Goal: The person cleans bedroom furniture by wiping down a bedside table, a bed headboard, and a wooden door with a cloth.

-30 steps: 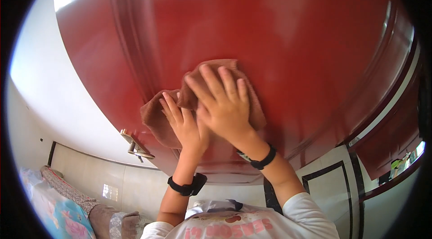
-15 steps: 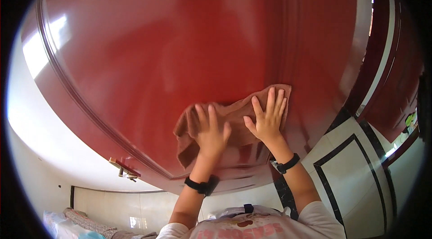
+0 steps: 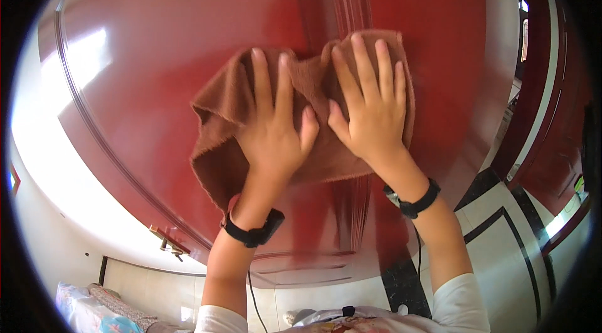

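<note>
A brown cloth [image 3: 308, 79] lies spread and creased against the glossy red door [image 3: 169, 113]. My left hand [image 3: 271, 129] presses flat on its left half, fingers up and thumb apart. On the right half rests my right hand [image 3: 375, 116], its fingers spread and stretched upward. Neither hand grips the cloth; its left edge folds loosely beyond my left hand. Behind the cloth, the vertical moulding of the door is partly hidden. Each wrist wears a black band.
A brass handle [image 3: 168, 243] sits near the door's lower left edge. Light tiles with black border strips [image 3: 501, 232] cover the floor. Another dark red door [image 3: 552, 145] stands at right. Patterned fabric [image 3: 113, 311] lies at lower left. Thin cables hang from my wrists.
Both hands have moved higher up the door, taking the cloth with them. The cloth now spreads wider and covers part of the vertical moulding.
</note>
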Tool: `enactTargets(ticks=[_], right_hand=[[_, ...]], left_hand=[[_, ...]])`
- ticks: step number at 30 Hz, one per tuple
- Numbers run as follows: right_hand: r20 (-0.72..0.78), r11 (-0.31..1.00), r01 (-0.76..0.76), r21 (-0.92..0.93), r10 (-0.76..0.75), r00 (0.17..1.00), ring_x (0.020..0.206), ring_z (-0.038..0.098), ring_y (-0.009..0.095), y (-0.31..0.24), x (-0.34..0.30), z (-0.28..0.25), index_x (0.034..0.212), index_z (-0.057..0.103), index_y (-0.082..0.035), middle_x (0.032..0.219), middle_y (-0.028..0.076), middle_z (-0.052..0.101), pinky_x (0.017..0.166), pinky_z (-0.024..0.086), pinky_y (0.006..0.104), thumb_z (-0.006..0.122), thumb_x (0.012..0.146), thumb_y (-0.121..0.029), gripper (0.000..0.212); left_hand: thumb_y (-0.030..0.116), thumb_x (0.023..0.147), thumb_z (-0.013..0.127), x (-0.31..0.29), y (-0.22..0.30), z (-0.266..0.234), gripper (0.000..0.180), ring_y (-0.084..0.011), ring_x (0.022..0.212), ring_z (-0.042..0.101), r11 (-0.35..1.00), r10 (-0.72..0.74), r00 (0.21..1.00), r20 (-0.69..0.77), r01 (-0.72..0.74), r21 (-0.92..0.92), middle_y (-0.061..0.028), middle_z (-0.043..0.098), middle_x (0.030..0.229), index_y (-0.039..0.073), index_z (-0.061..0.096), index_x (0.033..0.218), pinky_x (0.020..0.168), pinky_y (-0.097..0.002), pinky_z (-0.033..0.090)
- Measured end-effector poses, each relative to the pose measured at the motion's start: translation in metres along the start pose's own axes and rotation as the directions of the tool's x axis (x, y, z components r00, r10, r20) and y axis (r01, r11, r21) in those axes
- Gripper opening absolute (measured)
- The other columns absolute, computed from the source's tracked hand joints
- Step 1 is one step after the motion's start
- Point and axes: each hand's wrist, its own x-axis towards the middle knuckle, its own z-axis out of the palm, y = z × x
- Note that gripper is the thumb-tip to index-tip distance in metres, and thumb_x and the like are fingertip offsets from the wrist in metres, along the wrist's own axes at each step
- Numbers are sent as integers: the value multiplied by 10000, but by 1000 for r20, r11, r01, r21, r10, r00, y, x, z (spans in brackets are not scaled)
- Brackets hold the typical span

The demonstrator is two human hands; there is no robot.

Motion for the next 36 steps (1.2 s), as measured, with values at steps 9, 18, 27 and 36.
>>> enactTargets(ticks=[9,18,27,36], right_hand=[[204,983,170,-72,-152,967,1260,316,269,-2,-118,7,1244,500,-161,1378,60,358,1036,207,463,499,758,-343,519],[318,975,190,112,-216,923,1304,250,220,16,-112,-7,1309,418,-174,1416,31,291,1049,181,435,582,700,-354,656],[41,986,114,125,-120,992,1304,248,297,10,-57,4,1294,404,-58,1398,131,298,1038,186,495,526,746,-267,600],[143,993,102,-57,-93,985,1272,321,220,-13,-194,23,1218,522,-183,1368,43,382,1055,143,461,465,776,-395,494]], left_hand=[[274,757,552,-114,15,16,580,-443,1262,238,980,194,913,359,-194,-37,-211,301,1367,37,422,1271,1015,-525,226],[337,801,475,-96,23,-3,519,-254,1287,283,913,307,819,485,-398,94,-92,350,1362,56,447,1236,1024,-406,253],[234,735,556,-65,15,22,570,-465,1202,326,971,239,958,156,-235,-43,-201,242,1397,-45,426,1214,857,-438,447],[371,718,564,-171,20,34,457,-189,1070,495,955,287,868,406,-295,-46,6,479,1203,194,515,1136,844,-355,437]])
